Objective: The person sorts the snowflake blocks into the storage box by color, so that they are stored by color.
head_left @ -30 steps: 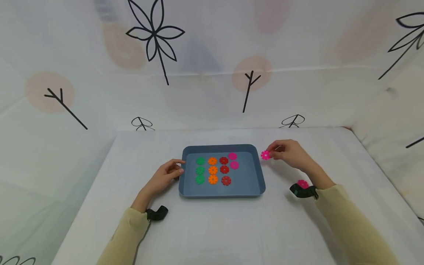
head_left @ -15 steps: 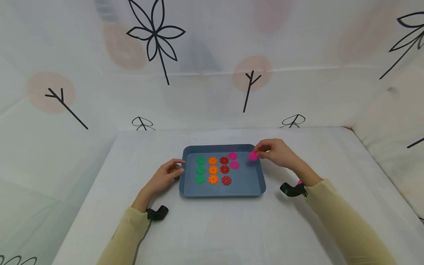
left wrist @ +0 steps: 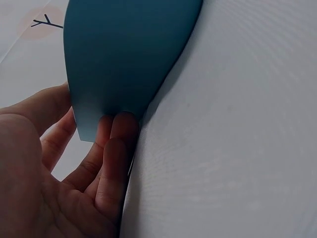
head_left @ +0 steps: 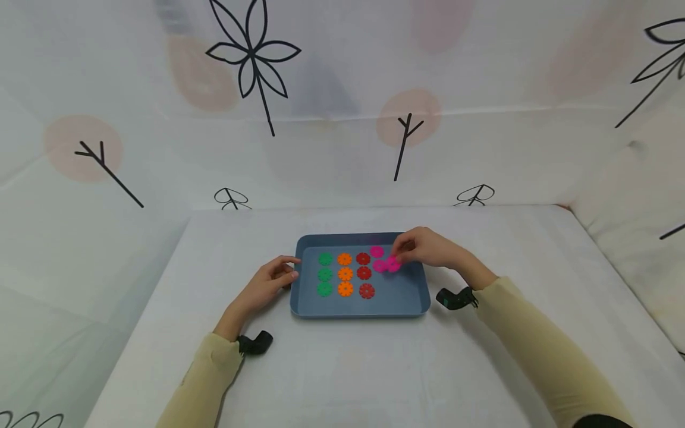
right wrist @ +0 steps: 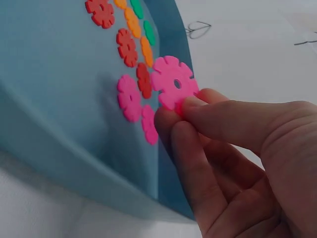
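Observation:
In the head view a blue-grey tray [head_left: 348, 308] lies on the table. My left hand [head_left: 267, 282] holds its left edge; the left wrist view has one finger over the rim and other fingertips against the outer wall [left wrist: 129, 54]. My right hand [head_left: 428, 248] reaches over the tray's right part, pinching a pink slotted plastic disc [right wrist: 168, 82] between thumb and fingers. Two pink discs [head_left: 377, 252] lie flat just below it, one overlapped by the held disc in the head view. Left of them run columns of red discs [head_left: 366, 291], orange discs [head_left: 345, 289] and green discs [head_left: 324, 289].
A white cloth covers the table [head_left: 353, 368]. Behind stands a pale fabric backdrop [head_left: 332, 166] with drawn plants. The tray's raised rim surrounds the discs, and bare tray floor shows at its lower right. Black wrist cameras [head_left: 456, 298] sit below both wrists.
My right hand has carried the pink disc leftward from beside the tray to over the two pink ones. A pink disc on the table is now hidden by the right arm. The left hand stays put.

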Motion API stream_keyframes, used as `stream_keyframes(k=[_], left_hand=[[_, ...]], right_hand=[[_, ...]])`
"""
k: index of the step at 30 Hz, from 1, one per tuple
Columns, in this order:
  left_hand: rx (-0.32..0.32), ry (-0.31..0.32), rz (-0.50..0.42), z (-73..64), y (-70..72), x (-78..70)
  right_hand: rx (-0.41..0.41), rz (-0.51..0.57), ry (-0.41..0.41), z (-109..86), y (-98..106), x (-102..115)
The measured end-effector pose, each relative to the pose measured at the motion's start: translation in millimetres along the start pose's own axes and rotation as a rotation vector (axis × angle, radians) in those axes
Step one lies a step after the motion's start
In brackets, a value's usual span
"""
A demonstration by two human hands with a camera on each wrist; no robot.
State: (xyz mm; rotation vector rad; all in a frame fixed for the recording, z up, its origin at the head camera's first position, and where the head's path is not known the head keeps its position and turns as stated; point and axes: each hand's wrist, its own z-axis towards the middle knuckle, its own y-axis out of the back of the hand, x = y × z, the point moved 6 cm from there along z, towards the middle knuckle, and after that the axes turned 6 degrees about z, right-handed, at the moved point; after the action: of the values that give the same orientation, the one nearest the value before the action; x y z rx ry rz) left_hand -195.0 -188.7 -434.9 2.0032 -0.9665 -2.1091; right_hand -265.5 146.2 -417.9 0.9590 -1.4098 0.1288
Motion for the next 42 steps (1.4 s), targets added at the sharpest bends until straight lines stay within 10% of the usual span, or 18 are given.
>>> stream_keyframes(k=[12, 42], left_hand=[[-0.003, -0.002, 0.002, 0.2, 0.1, -2.8], [-0.011, -0.005, 0.012, 0.1, -1.2, 1.6]], right_hand=[[0.141, -0.022, -0.031, 17.7, -17, 6], [0.089, -0.074, -0.036, 20.5, -26, -2]])
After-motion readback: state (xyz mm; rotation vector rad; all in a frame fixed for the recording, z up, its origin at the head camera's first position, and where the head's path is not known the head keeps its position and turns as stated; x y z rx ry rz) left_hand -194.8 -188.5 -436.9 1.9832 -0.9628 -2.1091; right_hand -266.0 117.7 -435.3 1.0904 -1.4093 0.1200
